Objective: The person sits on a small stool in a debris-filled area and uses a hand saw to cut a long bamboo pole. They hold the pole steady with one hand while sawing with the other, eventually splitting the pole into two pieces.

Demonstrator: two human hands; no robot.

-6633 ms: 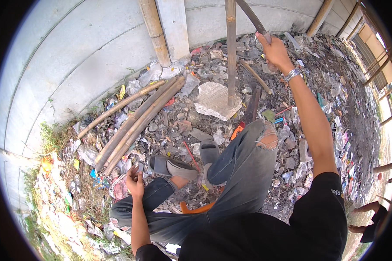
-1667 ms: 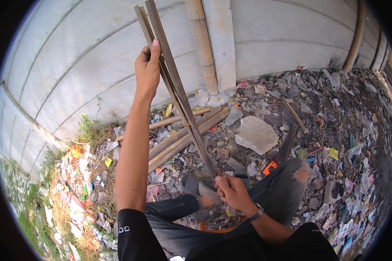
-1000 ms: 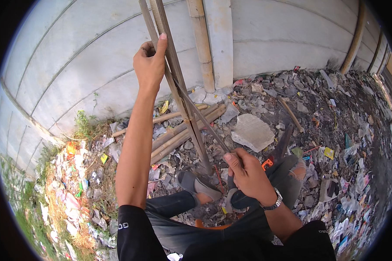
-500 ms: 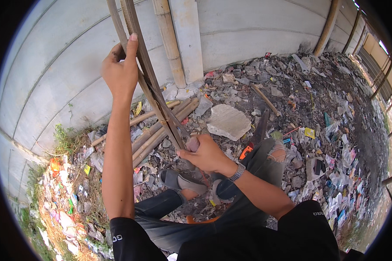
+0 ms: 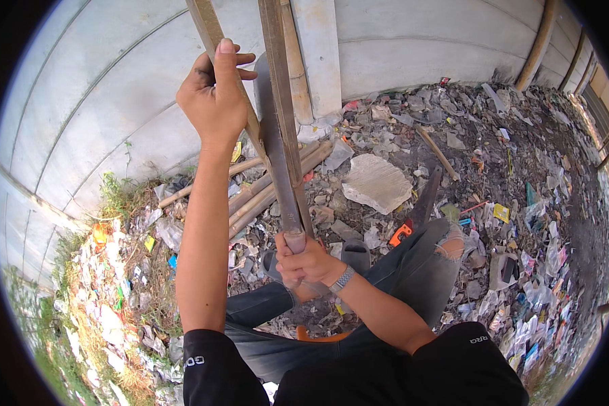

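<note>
My right hand (image 5: pixel 306 260) is closed round the handle of a machete (image 5: pixel 269 115), whose dark blade points upward. The blade lies between two parted lengths of split bamboo: a left strip (image 5: pixel 206 27) and a right piece (image 5: pixel 281 74). Around the left strip my left hand (image 5: pixel 215 101) is closed, thumb in front and fingertips showing past its edge. The lower ends of both lengths come down close to my right hand. On the ground by my knee is a saw with an orange handle (image 5: pixel 400 233) and a dark blade (image 5: pixel 426 196).
A pale flat stone slab (image 5: pixel 377 183) lies ahead on litter-strewn ground. Bamboo poles (image 5: pixel 250 203) rest by the pale panel wall (image 5: pixel 413 57), where another bamboo pole (image 5: pixel 298 74) leans. A loose stick (image 5: pixel 438 154) lies beyond the slab.
The two bamboo lengths have spread apart at the top, and the machete blade now shows between them. My right hand is lower; my left hand has shifted right with the left strip.
</note>
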